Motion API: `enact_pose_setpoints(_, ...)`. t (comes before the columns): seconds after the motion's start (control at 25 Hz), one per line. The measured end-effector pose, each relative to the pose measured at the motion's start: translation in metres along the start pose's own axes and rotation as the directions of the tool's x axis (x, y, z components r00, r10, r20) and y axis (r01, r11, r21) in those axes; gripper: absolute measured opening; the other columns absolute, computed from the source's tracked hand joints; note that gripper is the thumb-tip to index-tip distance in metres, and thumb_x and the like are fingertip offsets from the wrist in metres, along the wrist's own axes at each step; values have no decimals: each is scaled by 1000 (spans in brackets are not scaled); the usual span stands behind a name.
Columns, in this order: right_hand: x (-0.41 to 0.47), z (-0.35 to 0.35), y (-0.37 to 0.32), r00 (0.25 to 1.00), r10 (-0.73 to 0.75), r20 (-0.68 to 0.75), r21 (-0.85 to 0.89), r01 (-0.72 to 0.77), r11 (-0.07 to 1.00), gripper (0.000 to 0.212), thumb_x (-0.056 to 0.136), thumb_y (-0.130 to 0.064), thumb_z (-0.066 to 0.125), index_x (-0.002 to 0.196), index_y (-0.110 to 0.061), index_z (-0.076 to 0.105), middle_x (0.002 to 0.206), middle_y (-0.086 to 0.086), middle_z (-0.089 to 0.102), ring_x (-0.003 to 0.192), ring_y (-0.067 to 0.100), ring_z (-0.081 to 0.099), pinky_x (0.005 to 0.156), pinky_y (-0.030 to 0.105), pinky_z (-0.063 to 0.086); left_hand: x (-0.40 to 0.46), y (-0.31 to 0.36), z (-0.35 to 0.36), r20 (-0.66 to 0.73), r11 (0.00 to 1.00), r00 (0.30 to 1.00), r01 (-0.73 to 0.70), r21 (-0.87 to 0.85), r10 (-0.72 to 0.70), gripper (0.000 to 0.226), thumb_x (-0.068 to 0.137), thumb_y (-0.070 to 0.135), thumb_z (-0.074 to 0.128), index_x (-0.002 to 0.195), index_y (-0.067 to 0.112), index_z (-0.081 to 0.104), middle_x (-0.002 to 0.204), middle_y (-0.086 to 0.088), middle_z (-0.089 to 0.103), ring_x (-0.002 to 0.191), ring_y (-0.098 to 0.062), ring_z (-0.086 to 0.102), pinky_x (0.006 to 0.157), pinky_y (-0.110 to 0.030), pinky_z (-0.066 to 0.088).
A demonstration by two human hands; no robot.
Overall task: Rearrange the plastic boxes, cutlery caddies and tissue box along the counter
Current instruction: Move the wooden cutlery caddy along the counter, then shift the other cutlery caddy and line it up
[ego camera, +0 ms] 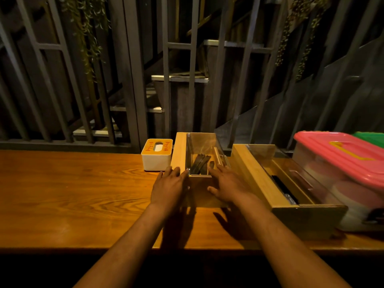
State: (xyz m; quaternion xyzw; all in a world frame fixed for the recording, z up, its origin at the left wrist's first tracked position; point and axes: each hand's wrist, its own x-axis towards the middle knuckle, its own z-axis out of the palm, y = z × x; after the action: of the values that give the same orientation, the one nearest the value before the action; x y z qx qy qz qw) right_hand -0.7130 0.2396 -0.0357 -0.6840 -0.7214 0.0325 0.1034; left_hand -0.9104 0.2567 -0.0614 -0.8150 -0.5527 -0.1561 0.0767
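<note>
A wooden cutlery caddy (180, 151) with a clear lid stands mid-counter, dark cutlery inside. My left hand (169, 185) lies flat against its near left corner, fingers spread. My right hand (225, 183) rests on its near right end, thumb across the front. Neither hand wraps around it. A white tissue box (156, 160) with an orange top sits just left of the caddy. A second, longer wooden caddy (255, 175) lies angled to the right. Beside that stands a clear plastic box with a pink lid (340, 154). A green lid (372, 137) shows behind it.
The wooden counter (72, 188) stretches bare to the left. Its front edge runs near my forearms. Grey metal railings (133, 80) with hanging plants back the counter, and stairs lie beyond.
</note>
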Motion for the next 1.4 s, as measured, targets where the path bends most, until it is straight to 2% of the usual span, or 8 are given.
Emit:
enact_pose_setpoints(0.2, -55, -44, 56, 978, 11, -210, 133, 18, 991, 53, 85, -45, 63, 135, -37, 48, 146, -6, 45, 130, 18, 44, 103, 41, 42, -29, 49, -23, -78, 986, 997, -10, -169, -3, 47, 93, 47, 49, 138, 33, 45, 143, 2, 49, 136, -21, 36, 109, -38, 33)
enact_pose_setpoints(0.36, -88, -65, 131, 981, 81, -174, 245, -37, 969, 49, 82, -39, 66, 130, -35, 56, 132, -9, 57, 116, 17, 55, 87, 28, 42, -35, 123, -31, -148, 942, 984, -145, -303, 103, 46, 91, 48, 49, 135, 35, 48, 138, 6, 52, 131, -16, 40, 106, -33, 33)
enact_pose_setpoints(0.44, -104, -61, 163, 986, 69, -152, 206, -37, 978, 54, 77, -52, 61, 127, -33, 59, 128, -10, 60, 120, 16, 53, 92, 29, 42, -34, 168, -27, -184, 931, 973, -190, -312, 137, 45, 91, 48, 48, 133, 33, 51, 134, 4, 54, 128, -17, 43, 102, -32, 35)
enact_pose_setpoints(0.6, -135, -52, 231, 981, 75, -177, 181, -42, 983, 83, 60, -81, 50, 131, -39, 53, 145, -8, 47, 136, 16, 39, 110, 47, 35, -35, 245, -10, -130, 932, 982, -169, -322, 133, 49, 93, 50, 45, 140, 36, 42, 145, 1, 45, 135, -18, 35, 106, -31, 31)
enact_pose_setpoints(0.72, -144, -45, 261, 987, 12, -160, 152, 12, 988, 90, 64, -72, 66, 143, -45, 32, 158, -9, 23, 144, 19, 20, 116, 48, 25, -40, 264, 8, -95, 949, 993, -100, -301, 74, 52, 93, 53, 43, 143, 44, 31, 154, 8, 31, 141, -14, 23, 107, -29, 27)
enact_pose_setpoints(0.84, -140, -31, 270, 978, -32, -204, 134, 61, 989, 89, 72, -63, 68, 146, -47, 21, 161, -8, 14, 147, 24, 9, 116, 47, 17, -45, 270, 17, -93, 958, 996, -8, -285, -19, 52, 94, 52, 43, 143, 47, 27, 156, 14, 27, 140, -11, 29, 103, -29, 36)
enact_pose_setpoints(1.08, -119, -26, 260, 971, -57, -234, 243, 115, 963, 82, 78, -51, 70, 146, -44, 25, 161, -8, 14, 148, 24, 3, 117, 45, 16, -25, 262, 22, -103, 957, 983, 118, -266, -150, 43, 96, 39, 48, 139, 42, 44, 151, 12, 39, 137, -14, 37, 89, -32, 46)
enact_pose_setpoints(1.4, -76, -14, 253, 973, -26, -231, 275, 90, 957, 82, 76, -42, 75, 146, -36, 31, 161, -1, 15, 148, 28, 2, 118, 46, 7, 7, 241, 36, -97, 953, 984, 115, -281, -147, 43, 97, 35, 48, 140, 37, 45, 151, 7, 41, 136, -19, 40, 100, -37, 44)
